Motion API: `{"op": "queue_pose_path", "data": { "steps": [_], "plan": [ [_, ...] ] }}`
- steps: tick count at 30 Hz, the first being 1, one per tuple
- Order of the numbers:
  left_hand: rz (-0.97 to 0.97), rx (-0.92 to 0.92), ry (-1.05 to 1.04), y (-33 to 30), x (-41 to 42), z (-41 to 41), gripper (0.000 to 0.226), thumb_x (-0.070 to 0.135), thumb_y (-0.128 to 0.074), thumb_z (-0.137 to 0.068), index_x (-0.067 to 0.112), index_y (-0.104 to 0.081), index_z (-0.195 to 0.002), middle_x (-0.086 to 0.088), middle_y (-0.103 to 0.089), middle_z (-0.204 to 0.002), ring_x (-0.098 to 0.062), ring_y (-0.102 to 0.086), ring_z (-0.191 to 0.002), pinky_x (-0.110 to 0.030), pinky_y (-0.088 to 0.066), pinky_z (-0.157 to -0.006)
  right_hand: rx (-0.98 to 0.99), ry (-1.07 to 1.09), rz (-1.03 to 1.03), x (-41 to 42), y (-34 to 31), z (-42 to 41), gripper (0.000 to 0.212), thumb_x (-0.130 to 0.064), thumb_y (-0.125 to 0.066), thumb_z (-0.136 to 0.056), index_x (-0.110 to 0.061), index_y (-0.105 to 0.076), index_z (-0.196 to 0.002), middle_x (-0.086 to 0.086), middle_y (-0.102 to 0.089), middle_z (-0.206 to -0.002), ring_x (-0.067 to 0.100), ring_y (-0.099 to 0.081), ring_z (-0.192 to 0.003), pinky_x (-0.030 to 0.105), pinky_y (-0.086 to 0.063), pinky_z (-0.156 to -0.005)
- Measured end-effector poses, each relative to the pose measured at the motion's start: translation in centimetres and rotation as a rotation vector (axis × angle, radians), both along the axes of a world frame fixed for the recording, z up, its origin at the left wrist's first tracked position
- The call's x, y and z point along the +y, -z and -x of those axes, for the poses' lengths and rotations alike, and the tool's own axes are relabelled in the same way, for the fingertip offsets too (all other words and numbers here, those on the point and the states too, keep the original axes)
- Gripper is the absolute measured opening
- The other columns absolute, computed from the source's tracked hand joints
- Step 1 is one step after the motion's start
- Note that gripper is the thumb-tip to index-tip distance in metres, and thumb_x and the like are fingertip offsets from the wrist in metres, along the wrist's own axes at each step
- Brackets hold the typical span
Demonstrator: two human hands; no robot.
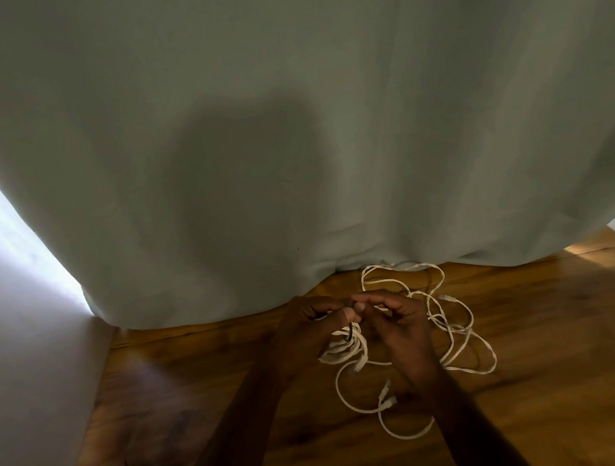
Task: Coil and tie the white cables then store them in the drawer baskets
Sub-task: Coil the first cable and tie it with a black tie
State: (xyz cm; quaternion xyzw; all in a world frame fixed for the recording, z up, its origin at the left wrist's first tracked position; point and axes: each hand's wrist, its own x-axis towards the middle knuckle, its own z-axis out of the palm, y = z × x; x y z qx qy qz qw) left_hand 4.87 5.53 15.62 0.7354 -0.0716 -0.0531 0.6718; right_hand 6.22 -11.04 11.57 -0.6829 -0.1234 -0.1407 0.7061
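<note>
Right now both hands are busy with one little bundle. The left hand [313,328] has its fingers curled round a small coil of white cable [344,348], and a thin dark tie [349,334] sticks out just under its thumb. The right hand [396,317] pinches something tiny between thumb and fingertip, right next to the left thumb. It looks like the other end of the tie, but it is too small to be sure.

So I think one cable is coiled and is getting tied. The tie does not look done yet.

Lots of work is left. More loose white cables [454,334] lie in a messy heap under and beside the right fingers, with small plugs poking out near the right wrist. None of these are coiled. No drawer or basket can be seen.

Everything lies on a brown wooden floor [577,392]. Just past the fingertips hangs a big pale green curtain [282,118], touching the wood. A white wall [9,373] stands far off on the left-hand side.
</note>
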Motion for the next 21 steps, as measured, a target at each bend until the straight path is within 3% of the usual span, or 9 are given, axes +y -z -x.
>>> {"op": "queue_pose_path", "data": {
  "steps": [5, 7, 10, 13, 18, 20, 21],
  "plan": [
    [0.003, -0.014, 0.040, -0.22, -0.35, 0.00, 0.016, -0.002, -0.059, -0.092, -0.011, -0.072, -0.097, 0.010, -0.071, -0.065, 0.005, -0.056, -0.047, -0.008, -0.039, -0.050, 0.016, 0.006, -0.004, 0.22, -0.21, 0.17, 0.027, 0.009, -0.067, -0.086, -0.013, -0.076, -0.099, -0.001, -0.078, -0.092, 0.012, -0.075, -0.086, 0.017, -0.056, -0.074],
    [0.015, -0.026, 0.060, -0.09, -0.44, -0.07, 0.017, -0.005, -0.057, -0.092, -0.014, -0.070, -0.100, 0.014, -0.069, -0.062, 0.008, -0.058, -0.050, -0.004, -0.039, -0.052, -0.002, -0.005, 0.009, 0.33, -0.34, 0.40, 0.028, 0.009, -0.067, -0.086, -0.014, -0.076, -0.099, -0.004, -0.078, -0.092, 0.012, -0.075, -0.086, 0.018, -0.056, -0.075],
    [0.028, -0.022, 0.059, -0.41, -0.41, 0.12, 0.018, -0.005, -0.057, -0.093, -0.014, -0.069, -0.102, 0.010, -0.070, -0.066, 0.007, -0.058, -0.049, -0.004, -0.039, -0.051, 0.004, -0.005, 0.014, 0.38, -0.40, 0.55, 0.031, 0.008, -0.066, -0.087, -0.019, -0.075, -0.098, -0.011, -0.078, -0.091, 0.008, -0.074, -0.087, 0.016, -0.055, -0.075],
    [0.035, -0.017, 0.057, -0.78, -0.33, 0.28, 0.018, -0.004, -0.058, -0.092, -0.013, -0.070, -0.103, -0.008, -0.071, -0.078, 0.007, -0.058, -0.048, -0.005, -0.039, -0.050, 0.031, 0.009, 0.008, 0.28, -0.20, 0.52, 0.033, 0.008, -0.066, -0.087, -0.021, -0.076, -0.097, -0.010, -0.078, -0.092, 0.009, -0.074, -0.087, 0.016, -0.055, -0.075],
    [0.001, -0.001, 0.036, -0.66, -0.25, 0.15, 0.015, 0.004, -0.062, -0.092, -0.004, -0.074, -0.096, -0.016, -0.072, -0.077, 0.000, -0.054, -0.044, -0.015, -0.037, -0.044, 0.006, 0.002, 0.012, 0.43, -0.19, 0.65, 0.034, 0.010, -0.066, -0.087, -0.020, -0.076, -0.099, -0.009, -0.078, -0.093, 0.011, -0.074, -0.088, 0.018, -0.056, -0.076],
    [-0.001, 0.017, 0.024, -0.51, -0.17, 0.04, 0.016, 0.006, -0.063, -0.092, -0.003, -0.075, -0.096, -0.017, -0.073, -0.079, -0.011, -0.060, -0.051, -0.017, -0.038, -0.044, -0.014, -0.009, 0.013, 0.39, -0.26, 0.59, 0.035, 0.012, -0.065, -0.086, -0.019, -0.076, -0.099, -0.010, -0.078, -0.092, 0.011, -0.074, -0.088, 0.018, -0.056, -0.076],
    [0.010, 0.029, 0.027, -0.45, -0.14, -0.01, 0.016, 0.010, -0.065, -0.091, 0.000, -0.076, -0.096, -0.018, -0.073, -0.081, -0.024, -0.062, -0.057, -0.019, -0.038, -0.045, -0.020, -0.016, 0.014, 0.31, -0.25, 0.52, 0.035, 0.012, -0.065, -0.086, -0.019, -0.076, -0.099, -0.009, -0.078, -0.092, 0.012, -0.074, -0.087, 0.019, -0.056, -0.076]
  ]
}}
